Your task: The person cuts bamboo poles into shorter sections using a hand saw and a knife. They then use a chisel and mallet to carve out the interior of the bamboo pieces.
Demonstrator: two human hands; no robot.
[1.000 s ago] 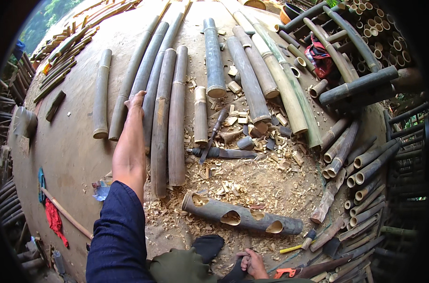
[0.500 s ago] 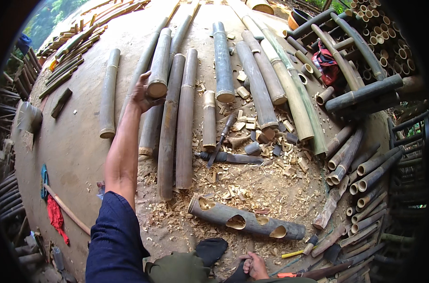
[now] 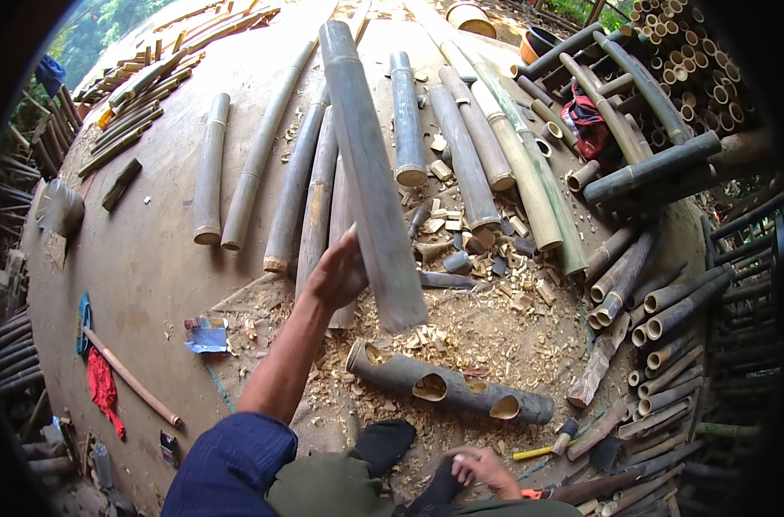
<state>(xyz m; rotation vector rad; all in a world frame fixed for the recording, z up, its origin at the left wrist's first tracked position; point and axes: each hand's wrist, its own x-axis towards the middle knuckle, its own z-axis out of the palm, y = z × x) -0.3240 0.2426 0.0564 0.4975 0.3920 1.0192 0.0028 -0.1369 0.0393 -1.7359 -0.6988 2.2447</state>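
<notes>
My left hand (image 3: pixel 341 269) is wrapped round a long grey-brown bamboo tube (image 3: pixel 366 164), which hangs tilted in the air above the ground. Its near end is smeared by motion. Below it on wood chips lies a dark bamboo tube with several rounded holes cut in it (image 3: pixel 443 389). My right hand (image 3: pixel 485 470) is low in front of me, holding nothing I can see, its fingers loosely spread and partly bent. Behind the raised tube, a blade with a dark handle (image 3: pixel 448 280) is partly hidden among the chips.
Several bamboo tubes (image 3: pixel 206 172) lie in a row across the ground. Cut bamboo pieces (image 3: pixel 685 297) are piled at the right, below a bamboo frame (image 3: pixel 655 168). At the left are a red cloth (image 3: pixel 104 392) and a thin stick (image 3: pixel 133 379). A yellow-handled tool (image 3: pixel 538 451) lies near my right hand.
My left hand has lifted the bamboo tube from the row and brought it right and nearer to me. My right hand has shifted slightly right and its fingers have loosened.
</notes>
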